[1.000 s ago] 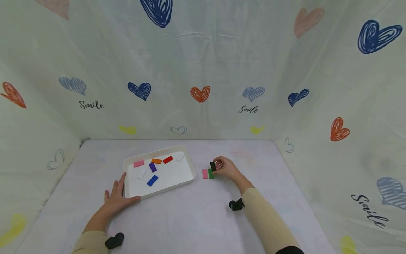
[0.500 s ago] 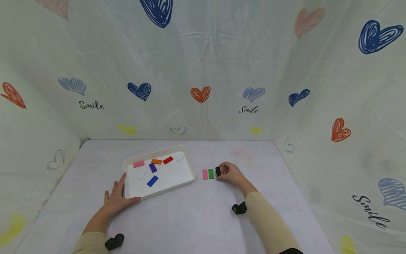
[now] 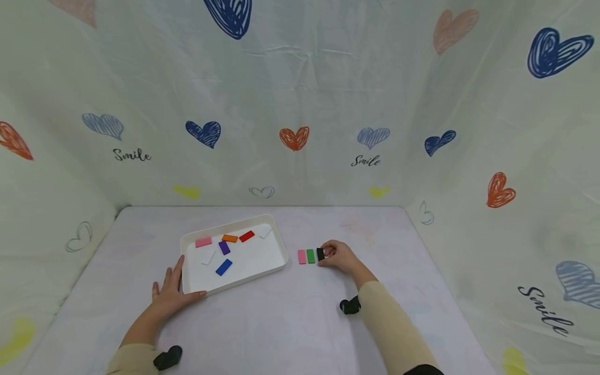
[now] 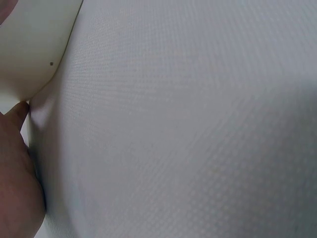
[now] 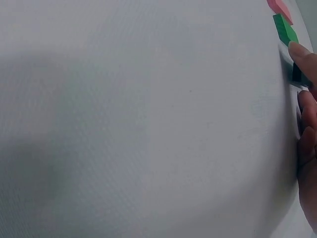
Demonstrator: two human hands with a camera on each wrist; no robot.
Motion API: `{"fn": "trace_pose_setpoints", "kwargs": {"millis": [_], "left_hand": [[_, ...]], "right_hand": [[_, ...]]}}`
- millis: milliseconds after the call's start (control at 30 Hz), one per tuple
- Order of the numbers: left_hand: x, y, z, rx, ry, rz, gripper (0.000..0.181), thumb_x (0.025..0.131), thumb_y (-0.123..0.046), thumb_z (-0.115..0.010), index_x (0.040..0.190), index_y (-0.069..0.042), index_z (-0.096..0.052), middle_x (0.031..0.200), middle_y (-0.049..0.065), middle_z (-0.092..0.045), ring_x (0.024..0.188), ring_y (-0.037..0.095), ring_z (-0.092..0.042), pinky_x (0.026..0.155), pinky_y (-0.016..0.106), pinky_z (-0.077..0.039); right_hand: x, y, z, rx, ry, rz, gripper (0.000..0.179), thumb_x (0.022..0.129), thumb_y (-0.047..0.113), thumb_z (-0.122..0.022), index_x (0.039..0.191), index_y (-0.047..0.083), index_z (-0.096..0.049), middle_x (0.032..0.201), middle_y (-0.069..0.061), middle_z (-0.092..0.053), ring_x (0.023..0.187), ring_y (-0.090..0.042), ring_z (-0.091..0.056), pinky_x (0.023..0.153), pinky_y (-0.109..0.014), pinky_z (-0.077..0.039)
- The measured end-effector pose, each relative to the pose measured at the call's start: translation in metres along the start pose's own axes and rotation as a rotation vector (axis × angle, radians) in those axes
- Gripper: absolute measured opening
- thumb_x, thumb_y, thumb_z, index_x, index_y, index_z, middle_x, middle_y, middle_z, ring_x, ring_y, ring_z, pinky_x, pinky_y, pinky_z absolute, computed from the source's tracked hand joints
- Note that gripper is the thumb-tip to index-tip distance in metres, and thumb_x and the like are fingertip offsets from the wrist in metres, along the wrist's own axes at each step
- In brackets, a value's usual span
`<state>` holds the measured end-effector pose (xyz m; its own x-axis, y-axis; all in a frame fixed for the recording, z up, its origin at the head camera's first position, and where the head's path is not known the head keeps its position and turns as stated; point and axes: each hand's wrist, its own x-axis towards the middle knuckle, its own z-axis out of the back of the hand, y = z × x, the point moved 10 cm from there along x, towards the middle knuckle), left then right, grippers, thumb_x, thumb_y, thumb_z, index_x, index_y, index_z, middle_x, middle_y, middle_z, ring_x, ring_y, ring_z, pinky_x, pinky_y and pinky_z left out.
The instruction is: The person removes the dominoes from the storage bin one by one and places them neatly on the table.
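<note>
Between the thumb and fingers of my right hand (image 3: 342, 256) is a small black block (image 3: 321, 254), held at its ends on the table. Just left of it lie a green block (image 3: 311, 256) and a pink block (image 3: 301, 257), side by side in a row. My left hand (image 3: 170, 292) rests spread against the near left corner of a white tray (image 3: 234, 284), fingers along its left side and thumb on the front edge. In the right wrist view, the thumb (image 5: 303, 55) partly covers the black block.
Inside the tray lie a pink block (image 3: 203, 242), an orange block (image 3: 229, 238), a red block (image 3: 246, 236), a purple block (image 3: 224, 247), a blue block (image 3: 224, 267) and two white blocks, hard to see. A patterned curtain (image 3: 328, 104) stands behind the table.
My right hand has moved the black block from above the green one down to the table on its right, then slightly nearer the green block. The left hand stays at the tray.
</note>
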<state>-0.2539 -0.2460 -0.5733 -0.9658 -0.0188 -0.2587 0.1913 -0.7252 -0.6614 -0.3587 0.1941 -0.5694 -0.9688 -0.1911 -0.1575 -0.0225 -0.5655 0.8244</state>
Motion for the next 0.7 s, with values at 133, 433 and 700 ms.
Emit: {"fn": "trace_pose_setpoints", "kwargs": {"millis": [133,433,700], "left_hand": [[-0.0004,0.0002,0.0004,0.001,0.006,-0.002,0.132,0.068,-0.051,-0.08,0.154,-0.007,0.009,0.154,0.036,0.001,0.141,0.049,0.014,0.104,0.063,0.023],[0.001,0.0015,0.0004,0.004,-0.008,-0.008,0.131,0.07,-0.05,-0.08,0.154,-0.007,0.009,0.154,0.035,0.0,0.142,0.048,0.013,0.105,0.062,0.022],[0.0009,0.0006,0.001,-0.004,-0.019,-0.013,0.129,0.07,-0.049,-0.081,0.154,-0.006,0.008,0.154,0.036,0.0,0.142,0.048,0.013,0.105,0.062,0.022]], "right_hand": [[0.0021,0.0,-0.0014,-0.028,-0.004,0.001,0.045,0.071,0.005,-0.087,0.11,0.001,-0.064,0.082,-0.003,-0.056,0.071,-0.015,-0.049,0.065,-0.028,-0.043],[0.0008,0.005,-0.0031,-0.07,-0.007,-0.007,0.045,0.071,0.007,-0.087,0.11,0.003,-0.064,0.078,-0.003,-0.053,0.07,-0.016,-0.046,0.064,-0.029,-0.041],[0.001,0.0051,-0.0051,-0.091,-0.014,-0.008,0.046,0.071,0.008,-0.087,0.111,0.003,-0.063,0.078,-0.003,-0.052,0.07,-0.016,-0.046,0.065,-0.03,-0.04]]}}
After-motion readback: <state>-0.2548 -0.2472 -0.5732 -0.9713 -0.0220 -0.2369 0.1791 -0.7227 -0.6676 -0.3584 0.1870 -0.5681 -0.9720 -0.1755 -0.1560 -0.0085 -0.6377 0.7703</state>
